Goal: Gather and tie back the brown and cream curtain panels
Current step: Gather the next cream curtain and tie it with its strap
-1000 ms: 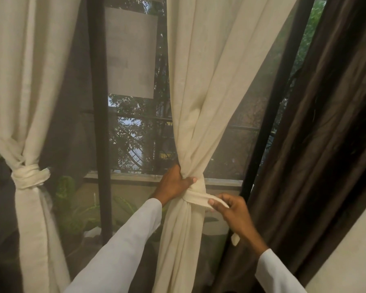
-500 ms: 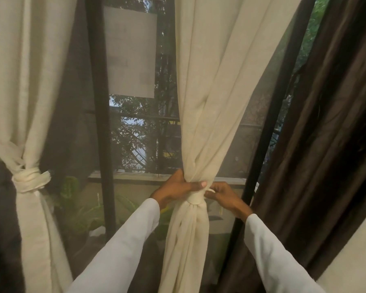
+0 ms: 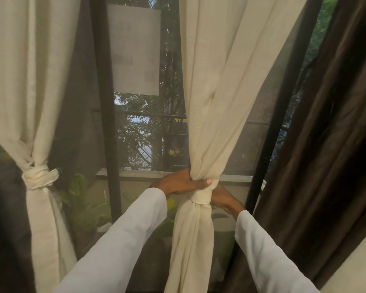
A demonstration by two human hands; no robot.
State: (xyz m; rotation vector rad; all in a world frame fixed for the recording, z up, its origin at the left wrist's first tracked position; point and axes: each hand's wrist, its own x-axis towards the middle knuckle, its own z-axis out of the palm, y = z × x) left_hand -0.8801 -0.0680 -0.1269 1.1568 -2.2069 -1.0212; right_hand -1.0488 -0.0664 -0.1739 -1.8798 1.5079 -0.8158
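Centre of view: the middle cream curtain panel [image 3: 216,85] hangs gathered to a narrow waist in front of the window, with a cream tie band [image 3: 199,198] wrapped round it at that waist. Your left hand [image 3: 179,183] comes in from the left and its grip is closed round the bunched fabric just above the band, thumb lying across the near face of the cloth. Your right hand [image 3: 223,197] reaches round the right side of the bundle at band height; most of it sits behind the cloth, so you cannot tell how far its grip is open or what it holds. Both white sleeves [image 3: 123,244] rise from the lower edge. At the left, a second cream panel [image 3: 28,81] is already knotted with its own tie [image 3: 40,176]. At the right, the brown curtain panel [image 3: 336,144] hangs loose, apart from both hands. A pale sheet [image 3: 134,49] sits on the glass between the two cream panels, beside a dark window frame post [image 3: 106,102].
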